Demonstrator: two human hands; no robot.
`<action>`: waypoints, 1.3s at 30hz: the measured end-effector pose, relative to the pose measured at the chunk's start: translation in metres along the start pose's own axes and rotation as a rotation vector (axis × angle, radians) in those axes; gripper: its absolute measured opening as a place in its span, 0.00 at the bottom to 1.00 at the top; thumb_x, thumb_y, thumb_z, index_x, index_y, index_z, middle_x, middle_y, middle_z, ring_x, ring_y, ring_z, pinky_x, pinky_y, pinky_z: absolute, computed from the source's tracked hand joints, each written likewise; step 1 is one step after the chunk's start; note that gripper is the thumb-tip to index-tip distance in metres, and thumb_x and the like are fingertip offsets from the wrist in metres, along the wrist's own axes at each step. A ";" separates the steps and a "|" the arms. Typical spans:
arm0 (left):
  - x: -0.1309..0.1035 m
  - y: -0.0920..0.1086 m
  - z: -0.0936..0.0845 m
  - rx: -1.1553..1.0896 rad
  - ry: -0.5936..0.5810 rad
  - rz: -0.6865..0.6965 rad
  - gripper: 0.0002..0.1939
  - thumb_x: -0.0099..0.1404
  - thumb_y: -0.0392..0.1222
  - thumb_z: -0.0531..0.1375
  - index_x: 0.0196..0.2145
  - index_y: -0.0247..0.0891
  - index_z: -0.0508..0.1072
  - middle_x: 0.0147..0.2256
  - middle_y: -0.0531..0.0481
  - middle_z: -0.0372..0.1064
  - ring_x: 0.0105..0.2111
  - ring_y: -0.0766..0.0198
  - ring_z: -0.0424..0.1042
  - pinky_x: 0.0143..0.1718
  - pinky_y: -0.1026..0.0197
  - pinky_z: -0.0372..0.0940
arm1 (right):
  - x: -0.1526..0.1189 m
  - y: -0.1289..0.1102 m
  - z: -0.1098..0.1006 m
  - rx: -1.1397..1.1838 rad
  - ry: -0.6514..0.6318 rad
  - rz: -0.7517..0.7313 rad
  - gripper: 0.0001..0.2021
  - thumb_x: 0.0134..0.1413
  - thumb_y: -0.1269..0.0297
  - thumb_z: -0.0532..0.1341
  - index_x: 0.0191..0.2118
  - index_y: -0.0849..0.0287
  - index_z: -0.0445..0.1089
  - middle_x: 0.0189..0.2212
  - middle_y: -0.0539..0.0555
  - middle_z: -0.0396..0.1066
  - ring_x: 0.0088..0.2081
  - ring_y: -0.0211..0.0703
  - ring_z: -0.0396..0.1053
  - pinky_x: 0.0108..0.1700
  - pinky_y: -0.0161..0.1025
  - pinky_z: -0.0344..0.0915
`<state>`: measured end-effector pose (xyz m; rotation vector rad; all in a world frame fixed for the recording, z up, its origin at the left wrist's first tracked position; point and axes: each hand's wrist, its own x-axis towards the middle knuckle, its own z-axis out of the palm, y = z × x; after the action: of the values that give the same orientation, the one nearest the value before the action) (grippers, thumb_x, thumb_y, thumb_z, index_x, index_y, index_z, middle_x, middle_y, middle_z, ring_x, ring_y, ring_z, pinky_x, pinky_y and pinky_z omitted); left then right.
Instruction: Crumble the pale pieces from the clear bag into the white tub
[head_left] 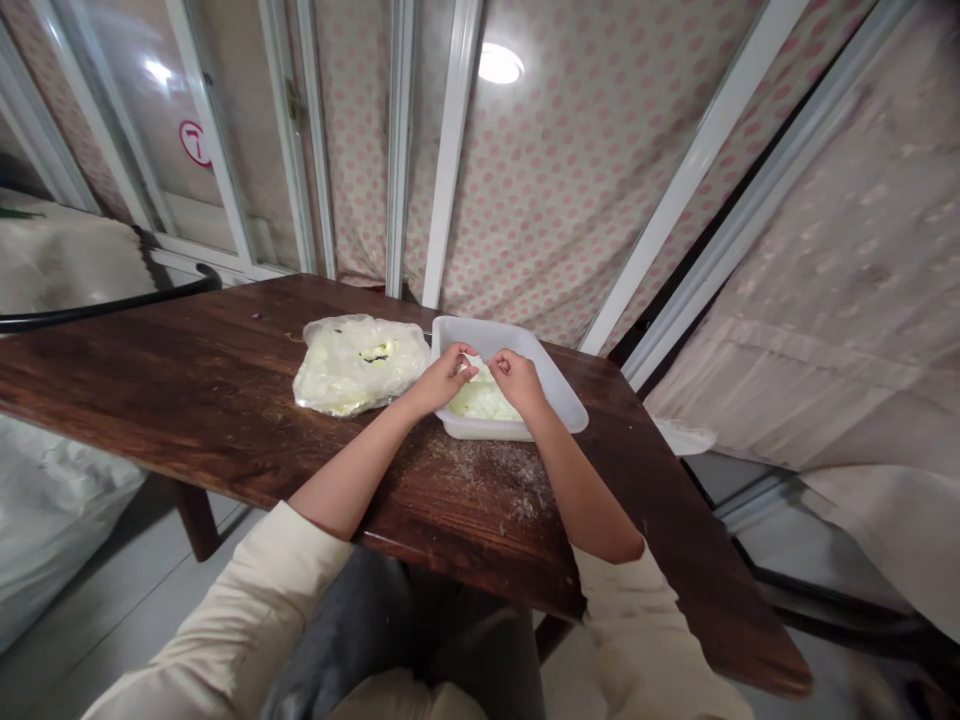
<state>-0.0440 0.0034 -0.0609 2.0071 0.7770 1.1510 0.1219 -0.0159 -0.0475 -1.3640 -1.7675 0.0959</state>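
Observation:
My left hand (pixel 445 378) and my right hand (pixel 517 380) are held close together over a white plastic tub (pixel 556 388). Between them is a thin, pale greenish-white piece (pixel 478 368), pinched at either side by thumb and fingers; its exact kind is too small to make out. More pale green-white material (pixel 480 402) lies in the bottom of the tub, partly hidden by my hands. Left of the tub, a clear plastic bag (pixel 330 362) holds similar pale contents, with a torn opening on top.
Pale scraps and dust (pixel 517 480) are scattered over the dark wooden table (pixel 187 370) in front of the tub. A black curved rail (pixel 112 305) crosses the table's left end. Framed glass panels with a dotted curtain (pixel 555 180) stand behind. A large whitish bag (pixel 52 510) is at lower left.

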 end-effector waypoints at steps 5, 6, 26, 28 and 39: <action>0.003 -0.007 0.002 -0.049 0.040 -0.025 0.13 0.62 0.44 0.53 0.43 0.38 0.58 0.27 0.54 0.63 0.27 0.66 0.64 0.32 0.62 0.58 | -0.003 -0.007 0.001 0.234 -0.278 -0.212 0.10 0.50 0.60 0.57 0.36 0.59 0.67 0.30 0.51 0.67 0.32 0.38 0.63 0.35 0.34 0.58; 0.003 -0.008 0.002 -0.053 0.038 -0.021 0.13 0.63 0.45 0.53 0.43 0.38 0.58 0.27 0.54 0.63 0.28 0.66 0.64 0.32 0.62 0.58 | -0.003 -0.007 0.002 0.226 -0.303 -0.229 0.11 0.48 0.59 0.59 0.37 0.59 0.67 0.29 0.50 0.67 0.31 0.37 0.63 0.34 0.35 0.58; 0.003 -0.002 0.000 -0.259 0.097 -0.083 0.08 0.62 0.37 0.43 0.38 0.39 0.59 0.26 0.55 0.53 0.24 0.68 0.53 0.27 0.65 0.53 | 0.000 0.006 0.002 -0.026 0.071 0.168 0.14 0.54 0.52 0.52 0.40 0.57 0.56 0.17 0.44 0.56 0.20 0.39 0.56 0.26 0.34 0.48; 0.004 -0.002 0.001 -0.256 0.132 -0.053 0.07 0.62 0.37 0.45 0.38 0.39 0.57 0.27 0.55 0.53 0.24 0.69 0.53 0.27 0.65 0.53 | 0.001 0.007 0.002 -0.019 0.067 0.174 0.14 0.55 0.52 0.50 0.40 0.57 0.55 0.17 0.44 0.56 0.20 0.39 0.56 0.26 0.34 0.49; 0.001 0.000 0.000 -0.237 0.072 0.173 0.11 0.65 0.45 0.49 0.42 0.41 0.50 0.25 0.58 0.52 0.26 0.69 0.56 0.33 0.64 0.54 | -0.010 -0.018 -0.006 -0.093 -0.363 -0.240 0.14 0.55 0.50 0.53 0.36 0.57 0.61 0.20 0.46 0.60 0.23 0.37 0.58 0.28 0.33 0.49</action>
<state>-0.0438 0.0045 -0.0606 1.8703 0.4826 1.3539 0.1125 -0.0335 -0.0395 -1.2441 -2.2525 0.1374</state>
